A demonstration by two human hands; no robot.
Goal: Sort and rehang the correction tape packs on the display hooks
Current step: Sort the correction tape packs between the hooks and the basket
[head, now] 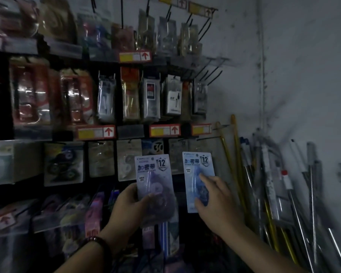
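My left hand (129, 205) grips a purple correction tape pack (155, 180) upright by its lower part, thumb across the front. My right hand (215, 200) holds a blue correction tape pack (197, 170) next to it, fingers on its front and thumb at the lower edge. Both packs show a "12" badge at the top. They are held in front of the lower row of the display, where other tape packs (129, 158) hang on hooks. A bare black hook (207, 137) sticks out just above the blue pack.
Rows of packaged stationery (106, 99) hang above, with red-and-yellow price tags (164, 130) on the rails. More packs fill bins at lower left (71, 211). Long metal and yellow rods (268, 184) lean in the corner to the right, against a stained wall.
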